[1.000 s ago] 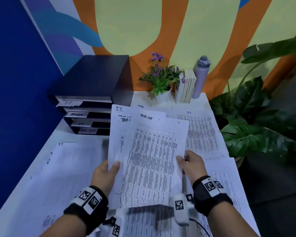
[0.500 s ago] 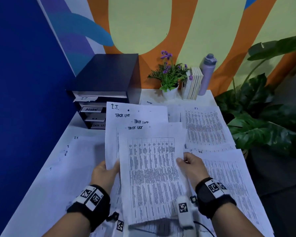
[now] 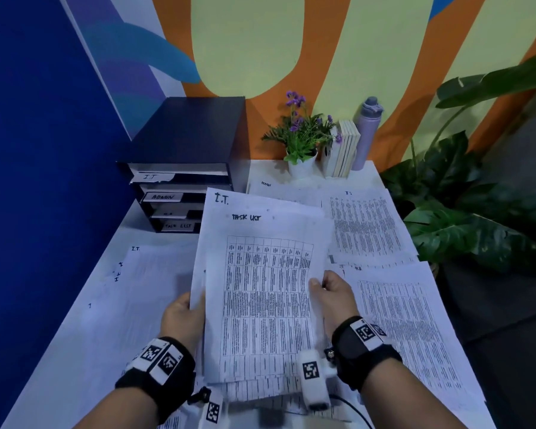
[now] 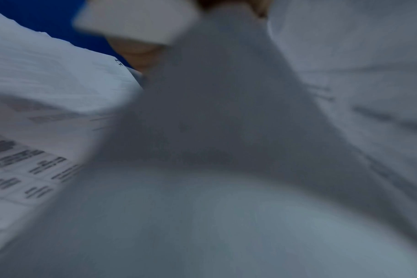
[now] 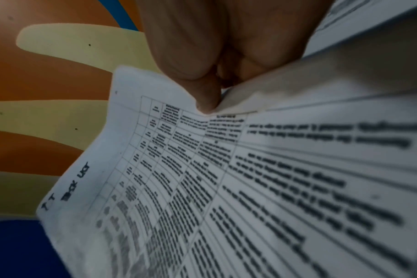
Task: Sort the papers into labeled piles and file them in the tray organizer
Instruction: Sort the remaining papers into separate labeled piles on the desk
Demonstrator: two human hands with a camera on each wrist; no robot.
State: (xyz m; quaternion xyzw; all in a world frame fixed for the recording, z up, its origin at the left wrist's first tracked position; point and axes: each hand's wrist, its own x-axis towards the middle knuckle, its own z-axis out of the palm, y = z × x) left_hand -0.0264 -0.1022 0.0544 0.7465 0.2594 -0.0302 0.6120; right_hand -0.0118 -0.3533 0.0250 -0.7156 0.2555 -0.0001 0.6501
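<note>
Both hands hold up a stack of printed papers over the table; the top sheet reads "TASK LIST" and a sheet behind it "I.T.". My left hand grips the stack's left edge. My right hand pinches the right edge, thumb on the printed face. In the right wrist view the same papers are pinched by my right hand. The left wrist view is blurred paper. The dark tray organizer stands at the back left, trays labelled I.T., ADMIN, H.R. and TASK LIST.
Piles lie on the white table: an I.T. pile at left, an I.T. sheet at back right, an H.R. pile at right, an ADMIN sheet behind. A flower pot, books and bottle line the back. A leafy plant stands right.
The fanned sheets have been squared into one stack, so only one TASK LIST heading shows. The view has shifted left to right; both hands keep their grip.
</note>
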